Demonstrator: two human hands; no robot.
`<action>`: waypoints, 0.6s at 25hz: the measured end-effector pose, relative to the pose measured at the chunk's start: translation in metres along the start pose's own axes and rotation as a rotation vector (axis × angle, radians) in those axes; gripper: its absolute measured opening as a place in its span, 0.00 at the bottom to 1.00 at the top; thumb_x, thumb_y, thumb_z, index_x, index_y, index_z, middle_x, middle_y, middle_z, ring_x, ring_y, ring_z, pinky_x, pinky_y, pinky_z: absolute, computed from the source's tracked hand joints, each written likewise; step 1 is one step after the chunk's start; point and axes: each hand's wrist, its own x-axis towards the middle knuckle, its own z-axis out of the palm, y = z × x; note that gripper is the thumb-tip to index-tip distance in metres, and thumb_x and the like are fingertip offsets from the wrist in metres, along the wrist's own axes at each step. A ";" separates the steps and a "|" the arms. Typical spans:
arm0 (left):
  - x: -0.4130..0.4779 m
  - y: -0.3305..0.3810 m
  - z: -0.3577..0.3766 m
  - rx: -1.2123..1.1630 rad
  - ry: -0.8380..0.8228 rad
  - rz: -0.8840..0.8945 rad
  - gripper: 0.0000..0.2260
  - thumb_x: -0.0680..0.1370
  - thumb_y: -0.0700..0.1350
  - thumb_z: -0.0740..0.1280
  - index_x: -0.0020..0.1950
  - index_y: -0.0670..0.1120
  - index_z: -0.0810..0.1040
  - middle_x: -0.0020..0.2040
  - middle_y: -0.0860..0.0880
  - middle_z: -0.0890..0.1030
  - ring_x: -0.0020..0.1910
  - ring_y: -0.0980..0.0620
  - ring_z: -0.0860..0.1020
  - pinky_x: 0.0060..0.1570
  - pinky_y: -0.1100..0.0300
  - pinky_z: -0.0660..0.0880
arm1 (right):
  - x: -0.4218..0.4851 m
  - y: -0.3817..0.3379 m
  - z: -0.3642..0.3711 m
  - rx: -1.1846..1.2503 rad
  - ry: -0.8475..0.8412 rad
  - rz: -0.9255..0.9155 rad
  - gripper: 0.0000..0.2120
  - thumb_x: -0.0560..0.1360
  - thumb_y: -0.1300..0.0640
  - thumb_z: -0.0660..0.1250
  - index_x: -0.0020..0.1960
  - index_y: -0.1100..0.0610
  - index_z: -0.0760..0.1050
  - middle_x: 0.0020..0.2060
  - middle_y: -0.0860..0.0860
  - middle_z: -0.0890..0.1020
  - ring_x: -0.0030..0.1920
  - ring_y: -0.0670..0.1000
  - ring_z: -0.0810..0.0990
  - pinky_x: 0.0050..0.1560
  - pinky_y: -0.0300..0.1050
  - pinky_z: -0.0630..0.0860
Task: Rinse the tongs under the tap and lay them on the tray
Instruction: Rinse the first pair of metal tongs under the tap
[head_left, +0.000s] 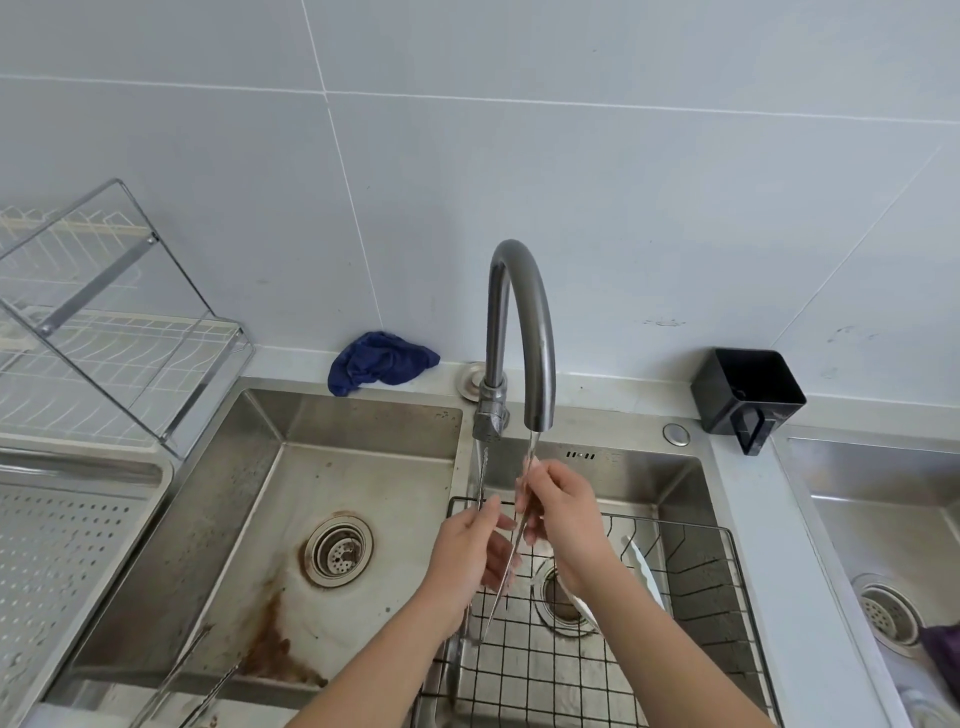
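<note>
— While water is running from the tap (521, 312), where are the tongs (496, 597) sitting?
— They're hanging over the right sink basin (649, 478), tips up in the stream. The left hand (470, 545) fingers are pinching one arm; the right hand (563, 519) fingers are pinching the other.
— And the tray (78, 545)?
— It's lying far left, well apart.

A grey countertop (623, 387) held a double sink (363, 415), a blue cloth (379, 361) and black cup (748, 389) by the wall, a dish rack (104, 338) and perforated tray (62, 545) at left.
</note>
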 end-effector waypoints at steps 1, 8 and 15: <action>0.000 -0.002 0.001 0.003 -0.008 0.013 0.19 0.84 0.55 0.62 0.53 0.38 0.79 0.33 0.39 0.82 0.28 0.44 0.77 0.29 0.56 0.75 | 0.001 -0.005 0.000 -0.067 0.037 -0.063 0.14 0.82 0.53 0.68 0.39 0.56 0.77 0.30 0.53 0.79 0.27 0.51 0.74 0.27 0.44 0.74; 0.003 -0.010 0.017 0.101 0.082 0.031 0.19 0.83 0.57 0.61 0.43 0.44 0.78 0.26 0.48 0.76 0.23 0.50 0.72 0.24 0.58 0.69 | -0.013 -0.015 0.007 -0.301 -0.089 -0.064 0.23 0.79 0.40 0.66 0.36 0.57 0.75 0.30 0.57 0.80 0.29 0.51 0.74 0.28 0.43 0.71; 0.005 0.009 0.030 -0.038 0.027 0.040 0.21 0.84 0.55 0.59 0.38 0.49 0.83 0.27 0.48 0.77 0.21 0.52 0.70 0.20 0.60 0.66 | -0.008 -0.032 0.001 -0.201 -0.145 -0.087 0.15 0.83 0.51 0.66 0.45 0.63 0.76 0.33 0.55 0.82 0.26 0.51 0.75 0.25 0.41 0.72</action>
